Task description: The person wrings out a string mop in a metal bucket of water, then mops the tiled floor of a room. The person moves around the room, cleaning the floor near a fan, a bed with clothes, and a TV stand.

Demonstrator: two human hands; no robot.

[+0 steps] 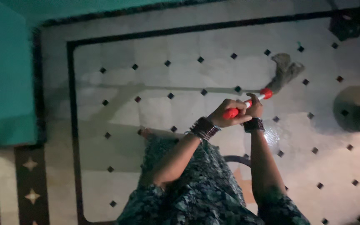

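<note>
Both hands are closing fully around a red mop handle [246,104]: left hand [228,111] lower, right hand [255,106] above. The grey mop head [285,71] is lying on the tiled floor [188,83] at two o'clock from the hands.

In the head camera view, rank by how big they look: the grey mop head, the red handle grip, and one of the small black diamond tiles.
1. Mop head, largest.
2. Red handle grip, partly covered by the left hand, so only likely second.
3. Black diamond tile, smallest.
</note>
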